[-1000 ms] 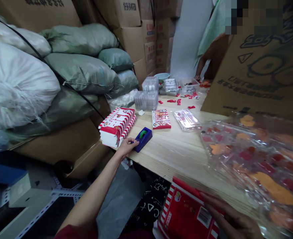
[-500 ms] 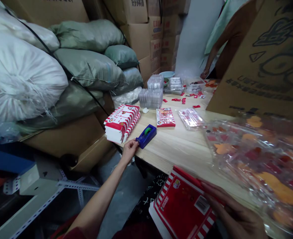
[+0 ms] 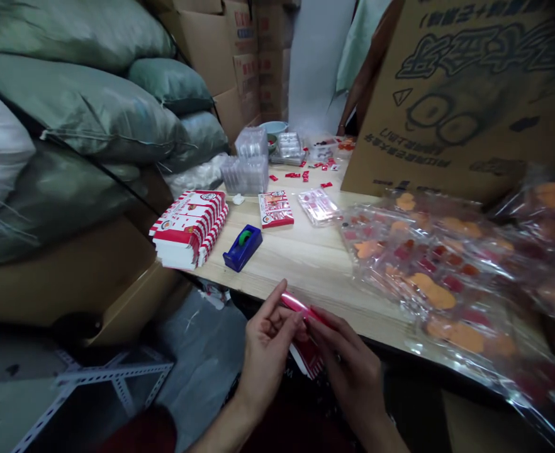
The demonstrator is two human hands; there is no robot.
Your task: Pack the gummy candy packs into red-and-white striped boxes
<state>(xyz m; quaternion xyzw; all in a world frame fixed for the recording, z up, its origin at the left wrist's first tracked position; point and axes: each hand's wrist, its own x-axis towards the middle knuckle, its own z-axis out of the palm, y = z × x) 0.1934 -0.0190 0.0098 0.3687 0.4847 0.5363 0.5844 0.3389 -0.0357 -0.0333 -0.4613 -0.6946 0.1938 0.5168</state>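
A red and white striped cardboard box (image 3: 311,360) is held edge-up over my lap, just off the table's near edge. My right hand (image 3: 350,362) is closed round its right side. At the left end of the same box, my left hand (image 3: 269,346) has its index finger along the top edge and its thumb bent against the near side. Whether a bit of tape lies under that thumb I cannot tell. Beyond my hands sits a blue tape dispenser (image 3: 242,249) with a green roll core. To its left is a stack of flat striped boxes (image 3: 190,229).
One filled striped box (image 3: 276,211) and a clear packet (image 3: 318,206) lie mid-table. Clear plastic trays (image 3: 245,173) and small red sachets (image 3: 292,175) are farther back. Bagged orange and red pieces (image 3: 428,289) cover the right side, before a large carton (image 3: 452,100). Sacks (image 3: 84,119) pile up left.
My left hand has left the tape dispenser and come back to the red box. My right hand has tipped the box edge-up and moved it left. The view has turned right.
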